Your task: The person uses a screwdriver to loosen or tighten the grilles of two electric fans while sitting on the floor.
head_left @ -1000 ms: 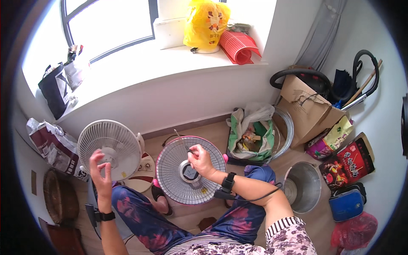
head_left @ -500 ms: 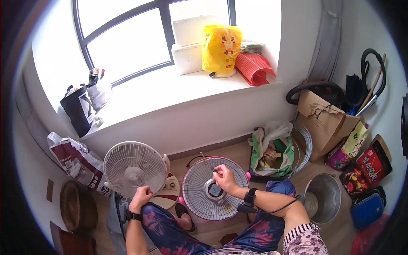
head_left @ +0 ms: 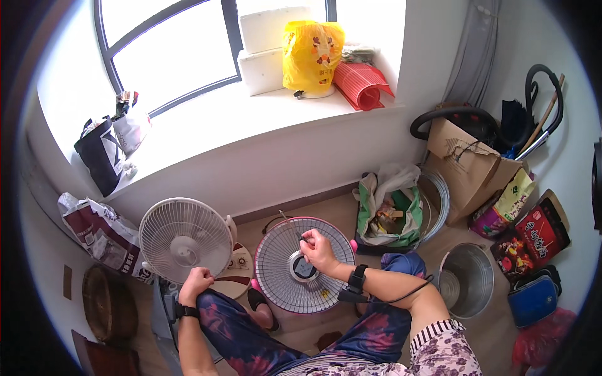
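While the fan guard lies face-up on the floor, the notes below take the single head view in order.

Head view, thing in hand: a round wire fan guard (head_left: 305, 265) with a pink rim, lying on the wooden floor (head_left: 338, 210) between the person's knees and the wall, just beside a white standing fan (head_left: 186, 239).

Head view, right hand: the right hand (head_left: 318, 250) rests on the guard's grille right at the dark centre hub (head_left: 303, 268), fingers curled together around something thin and dark; what exactly is pinched is too small to tell. A dark watch sits on that wrist.

Head view, left hand: the left hand (head_left: 195, 285) is closed into a loose fist on the left knee, just below the white fan's base (head_left: 236, 271). It seems to hold nothing, though the palm is hidden.

Head view, doing the step well: my judgement is that work at the hub wants the guard kept flat and still, so bringing the idle hand to the pink rim would steady it. Press lightly; thin wires bend easily.

Head view, surroundings: a green bag (head_left: 389, 213) and a metal bucket (head_left: 465, 286) stand to the right, well apart from the hands.
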Available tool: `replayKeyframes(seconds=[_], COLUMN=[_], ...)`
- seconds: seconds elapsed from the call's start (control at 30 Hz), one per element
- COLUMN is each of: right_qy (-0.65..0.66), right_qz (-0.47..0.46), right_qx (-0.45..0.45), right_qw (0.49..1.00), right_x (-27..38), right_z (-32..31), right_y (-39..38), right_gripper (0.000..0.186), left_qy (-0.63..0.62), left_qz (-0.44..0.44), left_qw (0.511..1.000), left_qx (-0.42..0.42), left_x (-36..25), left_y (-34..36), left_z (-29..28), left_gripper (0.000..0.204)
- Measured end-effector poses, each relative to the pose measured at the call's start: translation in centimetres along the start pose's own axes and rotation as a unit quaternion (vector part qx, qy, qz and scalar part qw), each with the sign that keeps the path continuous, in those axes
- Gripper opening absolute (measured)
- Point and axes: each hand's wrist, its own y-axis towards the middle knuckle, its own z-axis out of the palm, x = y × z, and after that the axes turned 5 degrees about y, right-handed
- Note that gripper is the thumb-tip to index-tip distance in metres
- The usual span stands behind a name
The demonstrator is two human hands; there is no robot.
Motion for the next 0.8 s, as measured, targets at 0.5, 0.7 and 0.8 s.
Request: replayKeyframes(seconds=[0.5, 0.7, 0.8], right_qy=[-0.011, 0.001, 0.046], right_qz=[0.002, 0.015, 0.017], right_qx=[0.009, 0.016, 0.020], right_qw=[1.000, 1.000, 0.999], right_x=[-0.9, -1.5, -1.0], right_z=[1.3, -0.9, -0.1], right_y=[0.5, 0.1, 0.2], right_gripper=[0.021, 0.018, 0.015], left_qy=[-0.022, -0.055, -0.053], left_qz=[-0.027, 0.045, 0.060], left_qw=[0.999, 0.997, 0.997], left_qx=[0.003, 0.014, -0.023], left_x=[1.5, -0.9, -0.9], left_y=[-1.0, -0.1, -0.5], left_z=[-0.5, -0.2, -0.4], left_gripper=[0.020, 0.021, 0.022])
